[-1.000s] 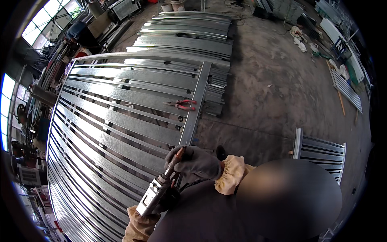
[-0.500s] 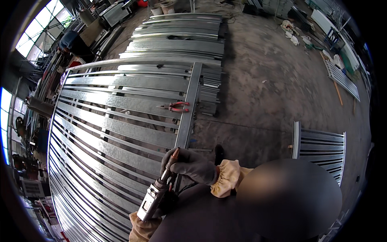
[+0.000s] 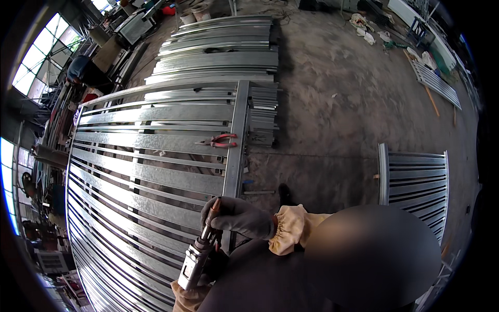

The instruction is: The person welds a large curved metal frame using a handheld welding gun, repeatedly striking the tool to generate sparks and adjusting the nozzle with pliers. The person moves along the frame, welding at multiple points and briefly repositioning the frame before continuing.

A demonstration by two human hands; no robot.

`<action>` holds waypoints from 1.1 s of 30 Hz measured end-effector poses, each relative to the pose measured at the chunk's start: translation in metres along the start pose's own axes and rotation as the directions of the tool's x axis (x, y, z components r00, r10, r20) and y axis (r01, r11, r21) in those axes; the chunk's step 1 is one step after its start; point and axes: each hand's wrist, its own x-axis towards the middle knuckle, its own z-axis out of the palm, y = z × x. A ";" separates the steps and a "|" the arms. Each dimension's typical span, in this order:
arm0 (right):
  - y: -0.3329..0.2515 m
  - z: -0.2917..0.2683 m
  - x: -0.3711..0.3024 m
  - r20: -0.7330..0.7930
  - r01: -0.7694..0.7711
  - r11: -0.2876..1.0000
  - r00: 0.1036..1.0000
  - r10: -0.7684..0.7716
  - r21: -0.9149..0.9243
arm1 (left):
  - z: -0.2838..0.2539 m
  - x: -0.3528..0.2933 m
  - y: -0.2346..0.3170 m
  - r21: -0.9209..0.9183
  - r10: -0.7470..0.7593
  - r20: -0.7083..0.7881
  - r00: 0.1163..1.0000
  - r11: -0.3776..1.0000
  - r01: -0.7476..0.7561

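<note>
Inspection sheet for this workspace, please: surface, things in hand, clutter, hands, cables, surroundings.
Surface: slatted metal panel, gaps between strips, strong glare on the left part.
Things in hand: handheld tool with silver body and copper-coloured tip.
Clutter: red-handled pliers lying on the panel near its right edge bar; pale cloth-like items on the floor, upper right.
Hands: right hand, gloved, fingers around the tip; left hand at the tool's body, grip mostly hidden.
Cables: none clearly seen; the dark area beside the tool is unreadable.
Surroundings: stack of metal profiles ahead, smaller slatted panel right, bent-over person far left.
</note>
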 end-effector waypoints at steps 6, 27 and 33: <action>0.004 -0.006 0.003 -0.010 0.027 1.000 1.000 -0.027 0.015 | 0.006 0.007 0.004 0.069 -0.037 0.094 0.995 0.997 0.030; 0.036 -0.241 -0.021 -0.498 0.262 0.772 0.863 0.081 0.580 | 0.108 0.219 -0.064 0.889 0.195 0.454 0.869 -0.161 -0.429; 0.050 -0.321 -0.016 -0.615 0.210 0.821 0.762 0.204 0.532 | 0.135 0.270 -0.057 0.976 0.121 0.213 0.969 -0.061 -0.207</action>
